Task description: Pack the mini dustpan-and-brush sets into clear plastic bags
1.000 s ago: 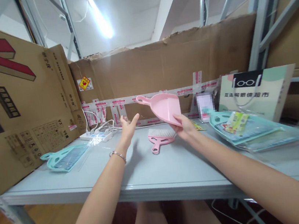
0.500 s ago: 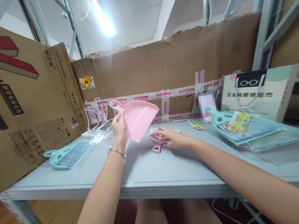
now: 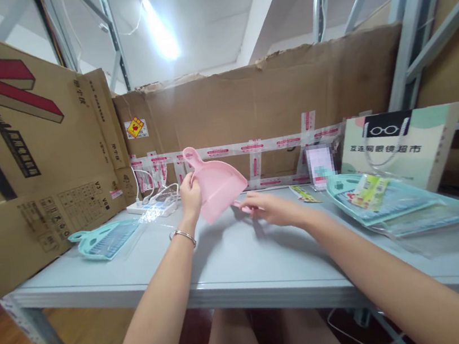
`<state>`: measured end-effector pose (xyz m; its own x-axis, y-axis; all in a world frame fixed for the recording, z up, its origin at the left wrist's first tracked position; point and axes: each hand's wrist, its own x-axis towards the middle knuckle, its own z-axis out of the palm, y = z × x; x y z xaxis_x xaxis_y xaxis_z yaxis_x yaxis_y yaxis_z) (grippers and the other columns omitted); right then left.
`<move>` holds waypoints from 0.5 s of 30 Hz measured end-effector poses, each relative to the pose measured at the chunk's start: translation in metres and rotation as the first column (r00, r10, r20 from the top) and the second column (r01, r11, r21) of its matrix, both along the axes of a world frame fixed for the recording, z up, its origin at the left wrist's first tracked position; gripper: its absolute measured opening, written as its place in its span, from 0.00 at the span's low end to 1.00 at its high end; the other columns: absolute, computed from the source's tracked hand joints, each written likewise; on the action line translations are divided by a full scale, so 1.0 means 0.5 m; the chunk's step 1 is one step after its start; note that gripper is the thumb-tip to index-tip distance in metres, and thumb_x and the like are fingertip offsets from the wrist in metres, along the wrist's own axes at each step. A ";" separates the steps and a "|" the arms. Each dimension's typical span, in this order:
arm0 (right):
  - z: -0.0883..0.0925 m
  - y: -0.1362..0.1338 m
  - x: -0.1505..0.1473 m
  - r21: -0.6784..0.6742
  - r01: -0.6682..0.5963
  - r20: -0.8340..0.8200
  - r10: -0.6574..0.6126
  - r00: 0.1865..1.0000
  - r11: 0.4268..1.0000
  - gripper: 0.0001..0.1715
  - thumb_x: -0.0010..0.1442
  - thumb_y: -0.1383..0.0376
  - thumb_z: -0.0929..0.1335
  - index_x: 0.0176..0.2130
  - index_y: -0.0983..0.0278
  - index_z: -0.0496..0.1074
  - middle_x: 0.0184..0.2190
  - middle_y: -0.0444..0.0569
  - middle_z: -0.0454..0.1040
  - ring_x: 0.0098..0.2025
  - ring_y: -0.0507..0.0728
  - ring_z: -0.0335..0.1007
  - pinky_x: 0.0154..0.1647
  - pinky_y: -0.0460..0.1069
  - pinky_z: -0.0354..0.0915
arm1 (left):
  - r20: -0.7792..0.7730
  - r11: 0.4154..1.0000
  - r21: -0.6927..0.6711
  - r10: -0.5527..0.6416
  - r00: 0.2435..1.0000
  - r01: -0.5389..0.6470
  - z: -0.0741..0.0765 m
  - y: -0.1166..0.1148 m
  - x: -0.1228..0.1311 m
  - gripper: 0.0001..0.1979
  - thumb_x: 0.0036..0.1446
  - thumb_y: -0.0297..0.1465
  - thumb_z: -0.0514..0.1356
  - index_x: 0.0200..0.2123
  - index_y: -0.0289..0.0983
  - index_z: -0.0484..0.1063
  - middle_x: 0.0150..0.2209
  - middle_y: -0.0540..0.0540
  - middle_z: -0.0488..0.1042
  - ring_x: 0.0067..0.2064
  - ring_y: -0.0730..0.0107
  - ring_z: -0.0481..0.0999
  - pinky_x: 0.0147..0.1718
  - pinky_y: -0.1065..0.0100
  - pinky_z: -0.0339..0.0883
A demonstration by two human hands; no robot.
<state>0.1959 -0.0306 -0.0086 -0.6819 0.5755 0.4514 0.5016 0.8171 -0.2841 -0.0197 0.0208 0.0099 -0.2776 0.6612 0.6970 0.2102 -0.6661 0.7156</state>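
My left hand [image 3: 190, 193] is closed on a pink dustpan [image 3: 216, 183], held tilted above the pale blue table [image 3: 233, 262], handle pointing up and left. My right hand [image 3: 269, 210] is closed on a pink hand brush [image 3: 243, 205], of which only a small pink part shows at the fingertips, just under the dustpan's lower edge. A metal bracelet [image 3: 182, 235] circles my left wrist.
A teal dustpan set in a clear bag [image 3: 103, 240] lies at the left. Several bagged teal sets [image 3: 381, 199] are piled at the right before a paper bag [image 3: 400, 145]. A white power strip [image 3: 153, 206] sits at the back. Cardboard walls [image 3: 263, 104] enclose the table.
The dustpan passed from my right hand to my left and moved left. My right hand dropped to the table, took the pink brush and now lifts it toward the dustpan.
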 end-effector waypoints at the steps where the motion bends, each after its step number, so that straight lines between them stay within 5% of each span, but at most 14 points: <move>1: 0.012 -0.005 0.004 -0.049 -0.003 -0.116 -0.003 0.993 0.999 0.10 0.52 0.74 0.61 0.32 0.63 0.69 0.31 0.45 0.66 0.31 0.51 0.64 0.34 0.47 0.62 | -0.029 1.000 0.013 -0.025 0.999 0.026 0.003 -0.003 0.001 0.10 0.52 0.27 0.51 0.36 0.36 0.71 0.34 0.47 0.72 0.38 0.67 0.69 0.40 0.68 0.62; 3: 0.040 -0.021 0.014 -0.175 -0.019 -0.335 -0.042 0.941 0.984 0.05 0.50 0.70 0.66 0.31 0.63 0.69 0.27 0.43 0.67 0.29 0.51 0.64 0.31 0.46 0.62 | -0.051 0.998 0.042 -0.042 0.998 0.044 0.011 -0.009 0.001 0.11 0.53 0.27 0.51 0.38 0.35 0.71 0.36 0.46 0.73 0.40 0.67 0.70 0.42 0.67 0.63; 6: 0.080 -0.050 0.034 -0.318 -0.068 -0.516 -0.112 0.849 0.946 0.10 0.43 0.65 0.72 0.28 0.63 0.69 0.22 0.42 0.68 0.26 0.51 0.64 0.28 0.46 0.62 | -0.071 0.994 0.107 0.011 0.997 -0.003 0.020 -0.017 -0.003 0.12 0.55 0.28 0.52 0.40 0.35 0.71 0.39 0.44 0.74 0.42 0.65 0.72 0.44 0.65 0.64; 10: 0.113 -0.074 0.048 -0.276 -0.149 -0.698 -0.091 0.710 0.950 0.16 0.41 0.62 0.75 0.23 0.64 0.65 0.24 0.42 0.69 0.25 0.49 0.65 0.26 0.46 0.63 | -0.140 0.984 0.166 0.085 0.987 -0.061 0.021 -0.021 -0.003 0.16 0.54 0.24 0.52 0.45 0.34 0.72 0.45 0.43 0.75 0.49 0.63 0.71 0.51 0.62 0.61; 12: 0.120 -0.074 0.039 -0.248 -0.154 -0.727 -0.078 0.682 0.957 0.17 0.41 0.60 0.75 0.23 0.64 0.65 0.26 0.43 0.70 0.25 0.49 0.64 0.27 0.46 0.63 | -0.215 0.991 0.132 0.018 0.977 0.011 0.017 -0.022 0.004 0.18 0.53 0.23 0.51 0.46 0.34 0.72 0.47 0.43 0.75 0.50 0.63 0.71 0.53 0.62 0.61; 15: 0.125 -0.060 0.008 -0.229 -0.111 -0.701 -0.085 0.708 0.967 0.17 0.43 0.58 0.74 0.25 0.64 0.66 0.29 0.45 0.70 0.28 0.50 0.65 0.30 0.47 0.64 | -0.304 0.967 0.019 -0.238 0.923 0.256 0.011 -0.027 0.021 0.20 0.54 0.24 0.51 0.51 0.36 0.70 0.51 0.44 0.72 0.52 0.63 0.71 0.53 0.62 0.62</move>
<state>0.1999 -0.0605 0.0539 -0.2323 0.7228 0.6509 0.0667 0.6794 -0.7307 -0.0093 0.0076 0.0153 0.1144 0.6391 0.7606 0.2302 -0.7618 0.6055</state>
